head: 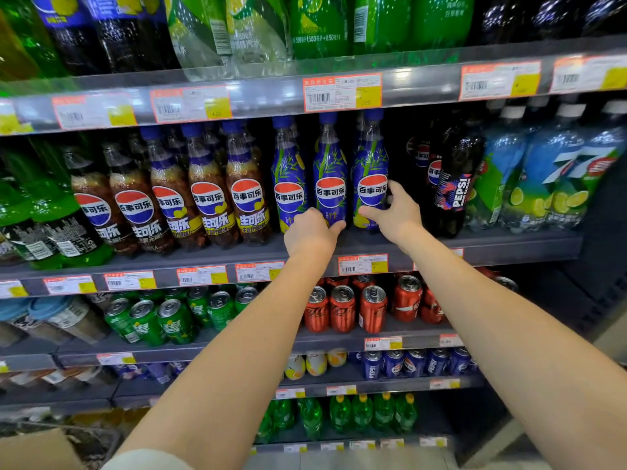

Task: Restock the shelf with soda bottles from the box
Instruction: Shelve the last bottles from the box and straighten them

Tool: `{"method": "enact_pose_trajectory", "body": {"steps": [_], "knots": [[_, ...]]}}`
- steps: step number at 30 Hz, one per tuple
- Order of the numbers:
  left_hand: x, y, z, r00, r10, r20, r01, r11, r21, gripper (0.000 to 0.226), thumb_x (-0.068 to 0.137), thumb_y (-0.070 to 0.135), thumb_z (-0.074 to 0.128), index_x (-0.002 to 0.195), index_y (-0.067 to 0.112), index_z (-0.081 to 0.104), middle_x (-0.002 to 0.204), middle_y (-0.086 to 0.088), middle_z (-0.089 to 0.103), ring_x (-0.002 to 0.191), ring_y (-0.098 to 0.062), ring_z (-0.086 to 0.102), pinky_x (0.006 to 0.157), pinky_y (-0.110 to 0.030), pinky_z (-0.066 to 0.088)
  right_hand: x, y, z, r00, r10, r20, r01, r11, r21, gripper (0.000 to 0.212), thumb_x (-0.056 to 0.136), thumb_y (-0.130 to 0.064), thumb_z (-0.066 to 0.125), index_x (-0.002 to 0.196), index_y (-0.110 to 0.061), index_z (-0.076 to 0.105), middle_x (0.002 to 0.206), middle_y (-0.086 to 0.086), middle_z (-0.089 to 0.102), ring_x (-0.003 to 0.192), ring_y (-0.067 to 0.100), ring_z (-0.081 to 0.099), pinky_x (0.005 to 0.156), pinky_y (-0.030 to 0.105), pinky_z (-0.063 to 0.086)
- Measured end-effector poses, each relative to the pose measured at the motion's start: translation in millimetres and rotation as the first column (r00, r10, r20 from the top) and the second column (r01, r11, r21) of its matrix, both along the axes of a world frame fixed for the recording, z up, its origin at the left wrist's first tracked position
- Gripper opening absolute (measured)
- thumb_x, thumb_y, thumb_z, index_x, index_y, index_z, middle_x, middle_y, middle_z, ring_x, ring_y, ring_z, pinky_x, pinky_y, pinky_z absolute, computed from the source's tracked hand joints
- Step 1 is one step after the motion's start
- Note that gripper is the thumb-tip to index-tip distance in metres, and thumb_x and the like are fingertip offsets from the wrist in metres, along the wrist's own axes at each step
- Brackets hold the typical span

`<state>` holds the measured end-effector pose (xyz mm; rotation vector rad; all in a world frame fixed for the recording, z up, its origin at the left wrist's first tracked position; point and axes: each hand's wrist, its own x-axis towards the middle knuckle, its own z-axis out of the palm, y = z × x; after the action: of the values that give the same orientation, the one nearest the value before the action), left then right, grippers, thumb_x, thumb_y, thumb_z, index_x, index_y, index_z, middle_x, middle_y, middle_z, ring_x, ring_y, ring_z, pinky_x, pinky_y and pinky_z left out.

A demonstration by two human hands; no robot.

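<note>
Three blue bamboo-label Pepsi bottles stand upright on the middle shelf. My left hand wraps the base of the middle bottle. My right hand grips the lower part of the right bottle, thumb in front and fingers behind. The third blue bottle stands just left of my left hand. A corner of the cardboard box shows at the bottom left.
Brown Pepsi bottles stand left of the blue ones. Right of my right hand is a dark gap, then a black Pepsi bottle and 7UP bottles. Green cans and red cans fill the shelf below.
</note>
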<state>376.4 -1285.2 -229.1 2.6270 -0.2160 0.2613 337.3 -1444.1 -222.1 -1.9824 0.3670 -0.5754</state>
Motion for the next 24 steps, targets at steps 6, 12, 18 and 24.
{"method": "enact_pose_trajectory", "body": {"steps": [6,12,18,24], "knots": [[-1.7,-6.1,2.7,1.000,0.002,-0.020,-0.002,1.000,-0.024,0.063,0.089,0.063,0.067,0.116,0.007,0.058,0.114,-0.013,0.070,0.107,-0.035,0.067,0.070,-0.037,0.043,2.8,-1.2,-1.9,1.000,0.011,-0.003,-0.011,1.000,-0.015,0.074,0.086,-0.022,0.081,0.150,-0.020,0.043,0.142,0.005,0.059,0.129,0.023,0.056,0.102,0.036,0.047],[-0.7,-7.2,0.4,1.000,0.022,-0.008,-0.023,0.998,-0.057,0.056,0.093,0.058,0.066,0.116,0.007,0.058,0.114,-0.012,0.070,0.107,-0.034,0.068,0.072,-0.038,0.045,6.5,-1.5,-2.7,1.000,0.013,0.005,-0.013,1.000,-0.025,0.072,0.086,-0.022,0.081,0.149,-0.020,0.045,0.141,0.004,0.060,0.129,0.022,0.056,0.100,0.034,0.046],[-1.0,-6.8,-1.8,1.000,0.023,-0.004,-0.023,0.998,-0.054,0.055,0.093,0.059,0.065,0.114,0.009,0.058,0.112,-0.011,0.071,0.105,-0.033,0.067,0.072,-0.038,0.045,7.5,-3.5,-3.3,1.000,0.024,-0.009,-0.024,0.999,-0.046,0.070,0.087,-0.022,0.080,0.148,-0.019,0.045,0.141,0.005,0.060,0.129,0.022,0.055,0.098,0.031,0.044],[-0.2,-6.7,-3.4,0.999,0.037,-0.005,-0.038,0.997,-0.064,0.056,0.093,0.060,0.065,0.115,0.009,0.059,0.114,-0.012,0.070,0.108,-0.033,0.066,0.072,-0.038,0.044,9.3,-5.5,-5.4,1.000,0.023,-0.012,-0.024,0.999,-0.034,0.071,0.085,-0.024,0.082,0.147,-0.021,0.047,0.137,0.002,0.062,0.123,0.021,0.059,0.102,0.039,0.050]]}}
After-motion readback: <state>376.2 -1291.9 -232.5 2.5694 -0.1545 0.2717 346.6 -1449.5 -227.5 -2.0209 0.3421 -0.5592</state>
